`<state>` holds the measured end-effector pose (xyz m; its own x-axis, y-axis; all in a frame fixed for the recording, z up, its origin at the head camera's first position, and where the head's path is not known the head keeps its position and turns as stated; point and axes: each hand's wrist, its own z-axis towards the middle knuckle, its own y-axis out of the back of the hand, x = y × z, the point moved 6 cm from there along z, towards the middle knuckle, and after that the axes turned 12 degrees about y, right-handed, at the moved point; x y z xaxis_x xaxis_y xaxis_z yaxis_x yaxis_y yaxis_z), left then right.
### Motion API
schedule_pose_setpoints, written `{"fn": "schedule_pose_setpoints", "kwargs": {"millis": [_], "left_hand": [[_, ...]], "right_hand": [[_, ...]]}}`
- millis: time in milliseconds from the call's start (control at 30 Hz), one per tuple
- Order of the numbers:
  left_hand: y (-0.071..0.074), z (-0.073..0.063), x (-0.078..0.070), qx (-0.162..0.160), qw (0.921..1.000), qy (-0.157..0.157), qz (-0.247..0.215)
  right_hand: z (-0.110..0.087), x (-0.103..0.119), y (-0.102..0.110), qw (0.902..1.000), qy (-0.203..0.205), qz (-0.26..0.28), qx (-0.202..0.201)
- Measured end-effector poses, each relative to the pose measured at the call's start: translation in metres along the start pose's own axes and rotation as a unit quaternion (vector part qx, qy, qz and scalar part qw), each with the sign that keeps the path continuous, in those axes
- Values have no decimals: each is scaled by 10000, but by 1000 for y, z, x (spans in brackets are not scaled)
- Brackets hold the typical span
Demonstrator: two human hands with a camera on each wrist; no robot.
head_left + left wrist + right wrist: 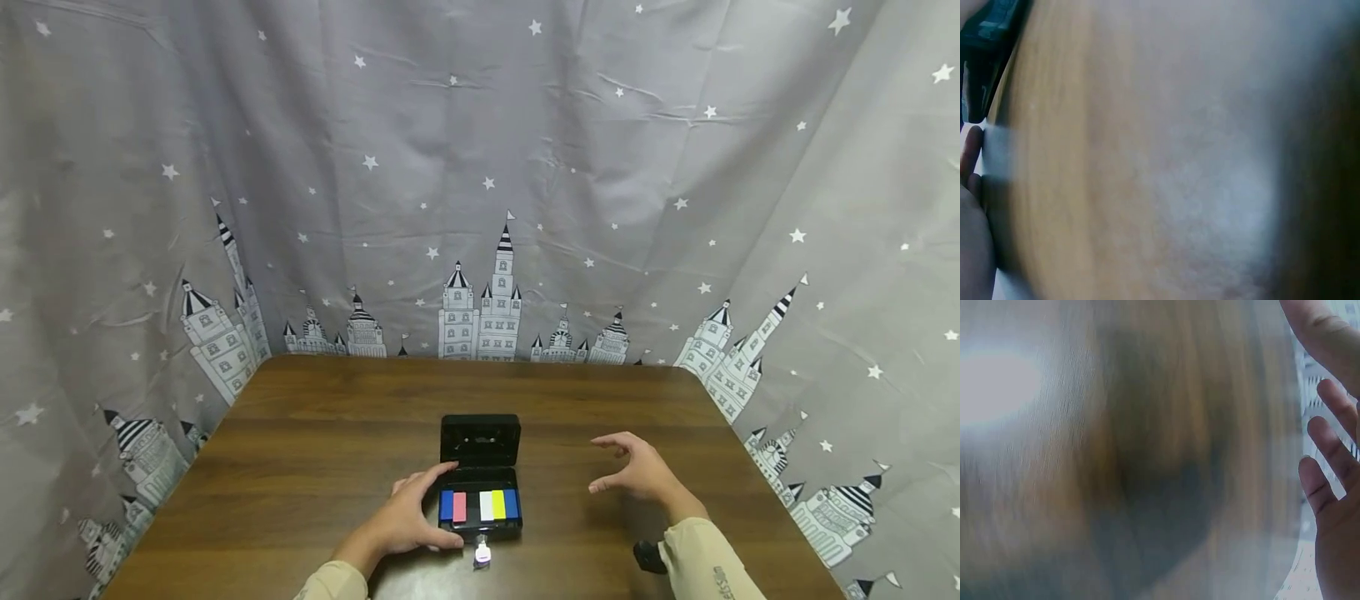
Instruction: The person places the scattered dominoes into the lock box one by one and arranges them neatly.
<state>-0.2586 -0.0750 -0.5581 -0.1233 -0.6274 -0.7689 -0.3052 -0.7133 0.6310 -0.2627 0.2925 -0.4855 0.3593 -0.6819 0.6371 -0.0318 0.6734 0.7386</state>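
A small black cash box [480,440] stands on the table with its lid raised toward the back. Inside lie flat coloured pieces: a pink one [459,507], a white one [486,505], a yellow one [498,503] and blue ones at both ends. A shiny key-like piece [482,552] sticks out at the front. My left hand [401,517] holds the box by its left side, index finger near the hinge and thumb by the front corner. Well to the right, my right hand [637,473] hovers with thumb and fingers spread apart, holding nothing.
The brown wooden table [337,408] has a back edge against a grey curtain [480,167] printed with stars and castles. A dark strap-like piece [649,557] sits by the right sleeve. Both wrist views show mostly blurred tabletop.
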Motion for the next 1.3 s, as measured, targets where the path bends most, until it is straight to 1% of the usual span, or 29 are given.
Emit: {"fn": "schedule_pose_setpoints", "kwargs": {"millis": [100,233,300,367,500,600,667,733,833,967,1067,1200,1300], "left_hand": [[-3,-1,-2,84,9999,-53,-43],[-1,0,-3,-48,9999,-111,-99],[-2,-1,-2,-70,9999,-47,-95],[-1,0,-2,-30,10000,-17,-82],[-4,2,-1,87,9999,-1,-107],[-6,2,-1,82,9999,-38,-114],[-5,2,-1,53,9999,-32,-112],[-4,2,0,7,9999,-5,-100],[-1,2,1,-27,9999,49,-84],[0,2,2,-3,10000,36,-43],[-1,2,2,16,10000,29,-23],[0,1,2,24,10000,66,-24],[-1,1,2,30,10000,66,-19]], "right_hand": [[-14,-15,7,9999,-148,-74,33],[-26,-29,15,9994,-303,114,97],[-33,-35,19,9990,-385,195,149],[-38,-40,24,9986,-435,232,205],[-55,-53,34,9978,-515,225,346],[-69,-64,40,9964,-701,305,360],[-77,-70,41,9951,-715,534,418],[-83,-74,40,9928,-648,879,494],[-91,-78,39,9909,-571,1050,612],[-103,-87,42,9906,-1002,797,475],[-110,-93,43,9881,-1377,601,334],[-113,-97,44,9862,-1610,310,241],[-114,-97,45,9863,-1629,199,190]]}}
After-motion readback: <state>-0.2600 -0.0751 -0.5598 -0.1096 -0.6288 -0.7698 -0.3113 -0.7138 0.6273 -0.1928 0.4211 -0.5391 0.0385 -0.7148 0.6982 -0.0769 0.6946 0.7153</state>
